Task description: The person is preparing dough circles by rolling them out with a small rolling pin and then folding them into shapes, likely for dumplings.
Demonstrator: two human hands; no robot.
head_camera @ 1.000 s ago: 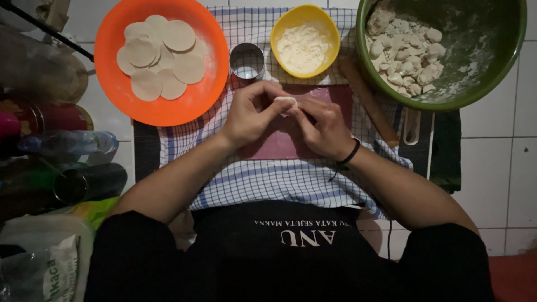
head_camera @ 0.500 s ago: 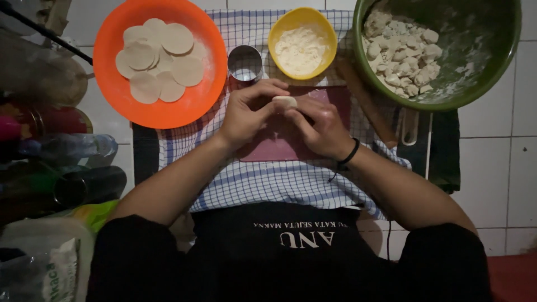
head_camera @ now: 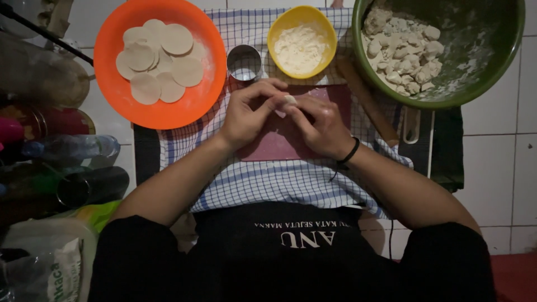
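Dough piece: small pale lump (head_camera: 288,100), pinched between the fingertips of both hands above the dark red mat (head_camera: 279,142), at the middle of the checked cloth (head_camera: 268,182).
Left hand (head_camera: 249,114): grip clenched on the dough piece, thumb and forefinger curled over its left side.
Right hand (head_camera: 321,126): grip grasping the same dough piece from the right; black band at the wrist.
Orange plate (head_camera: 120,92): holds flat round wrappers (head_camera: 162,61), overlapping, left of the hands.
Metal cutter ring (head_camera: 244,62): upright, just beyond the left hand.
Yellow bowl (head_camera: 279,31): white filling or flour inside; I cannot tell which.
Green bowl (head_camera: 492,61): heap of folded pieces (head_camera: 400,47), floury wall.
Rolling pin (head_camera: 366,100): lies slanted, one end tucked under the green bowl rim.
Risk: judged, uneven pinching could tear the thin dough; a swung elbow could knock the bottles (head_camera: 72,148) on the left.
Edges: cutter ring and yellow bowl stand near the knuckles; little slack forward.
Open room: bare mat and cloth toward the body; tiled floor (head_camera: 498,168) free on the right.
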